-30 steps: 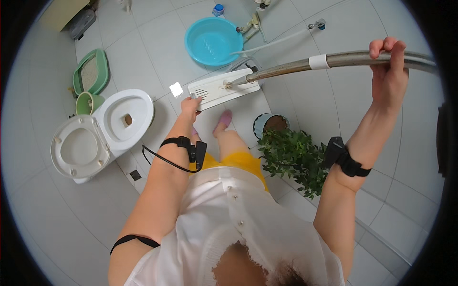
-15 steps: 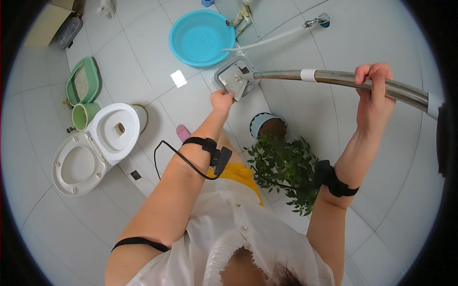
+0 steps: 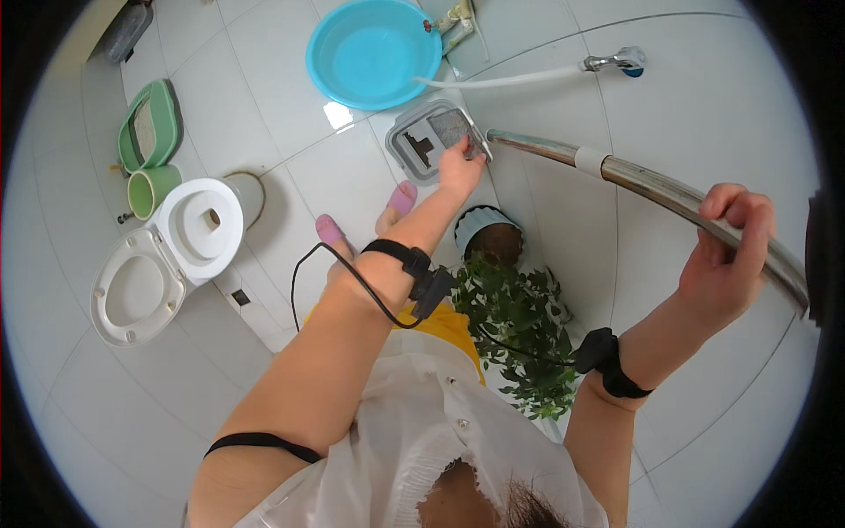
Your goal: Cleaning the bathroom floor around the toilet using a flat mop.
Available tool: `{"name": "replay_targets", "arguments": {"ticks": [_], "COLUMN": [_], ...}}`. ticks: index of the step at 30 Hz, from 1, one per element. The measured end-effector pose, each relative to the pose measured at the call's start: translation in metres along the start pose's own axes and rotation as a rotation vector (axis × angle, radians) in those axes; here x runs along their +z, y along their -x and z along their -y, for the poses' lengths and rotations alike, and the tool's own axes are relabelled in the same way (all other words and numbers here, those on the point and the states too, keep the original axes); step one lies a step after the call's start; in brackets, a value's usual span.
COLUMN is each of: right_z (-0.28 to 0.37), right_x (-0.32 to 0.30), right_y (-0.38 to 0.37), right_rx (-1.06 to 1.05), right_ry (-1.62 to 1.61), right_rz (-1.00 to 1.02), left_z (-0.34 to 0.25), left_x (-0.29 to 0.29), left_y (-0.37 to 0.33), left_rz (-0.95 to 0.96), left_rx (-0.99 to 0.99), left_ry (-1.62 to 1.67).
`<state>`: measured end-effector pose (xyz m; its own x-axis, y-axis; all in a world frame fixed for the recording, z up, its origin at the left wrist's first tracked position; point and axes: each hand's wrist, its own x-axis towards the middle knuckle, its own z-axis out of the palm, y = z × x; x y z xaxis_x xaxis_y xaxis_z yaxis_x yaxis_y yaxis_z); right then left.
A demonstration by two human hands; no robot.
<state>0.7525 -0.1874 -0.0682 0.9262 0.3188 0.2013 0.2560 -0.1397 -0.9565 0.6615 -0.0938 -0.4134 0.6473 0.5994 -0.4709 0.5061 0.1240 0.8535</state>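
Note:
My right hand [image 3: 726, 251] is wrapped round the steel pole [image 3: 656, 189] of a flat mop, which slants down to the left. At the pole's lower end, a thin pale mop head [image 3: 476, 129] stands edge-on along the right side of a grey mop bucket [image 3: 393, 151]. My left hand [image 3: 458, 169] reaches over that bucket with its fingers curled at the near end of the mop head; the exact grip is partly hidden. Inside the bucket are a white panel with a black slot and a grey textured patch.
A blue basin [image 3: 374, 57] stands beyond the bucket, with a white hose [image 3: 510, 81] running from a wall tap [image 3: 616, 60]. A potted plant [image 3: 515, 308] is close on the right. On the left are an open toilet [image 3: 207, 224], a green bin [image 3: 151, 189] and a green litter tray [image 3: 158, 128].
My left hand has moved right across the bucket. The mop head has turned from lying over the bucket to edge-on at its right side. My right hand and the pole have shifted right and nearer.

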Motion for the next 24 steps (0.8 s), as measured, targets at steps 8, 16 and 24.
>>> {"name": "replay_targets", "arguments": {"ticks": [8, 16, 24], "right_z": [-0.109, -0.208, -0.129], "right_x": [0.058, 0.094, 0.053], "right_y": [0.025, 0.048, 0.003], "right_rx": [0.206, 0.439, 0.196], "right_ry": [0.128, 0.093, 0.110], "right_rz": [-0.094, 0.011, -0.050], "left_z": [0.033, 0.061, 0.080], "left_x": [-0.022, -0.065, -0.078], "left_y": [0.009, 0.016, -0.004], "left_rz": [0.383, 0.343, 0.372], "left_rx": [-0.298, -0.515, -0.575], "left_ry": [-0.178, -0.015, 0.184]}}
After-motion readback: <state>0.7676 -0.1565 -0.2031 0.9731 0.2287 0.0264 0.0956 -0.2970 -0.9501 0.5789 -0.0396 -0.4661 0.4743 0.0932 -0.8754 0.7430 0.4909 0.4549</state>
